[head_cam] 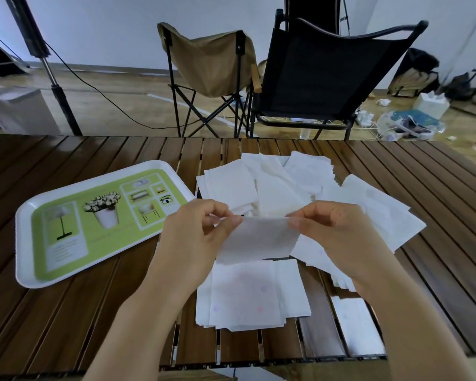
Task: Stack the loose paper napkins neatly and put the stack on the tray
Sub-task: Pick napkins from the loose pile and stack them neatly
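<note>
I have one napkin (259, 237) held up between both hands, just above the table (66, 312). My left hand (195, 237) pinches its upper left corner with thumb and curled fingers, and my right hand (338, 237) pinches the upper right corner the same way, so the sheet hangs down between them with its top edge stretched from hand to hand. Directly below it, nearer to me, lies a small rough stack (253, 295) of napkins on the wooden slats, its edges not squared. Beyond my hands a loose heap of napkins (280, 185) spreads across the middle of the table, overlapping at odd angles, and more of them fan out under and past my right hand toward the right side (390, 215). A single napkin (357, 325) lies apart near the table's front right edge. The tray (25, 224), white-rimmed with a green printed face, sits on the table to the left of my left hand, close to the heap, and no napkins lie on it. Behind the table stand a tan folding chair (212, 67) and a black folding chair (324, 75).
</note>
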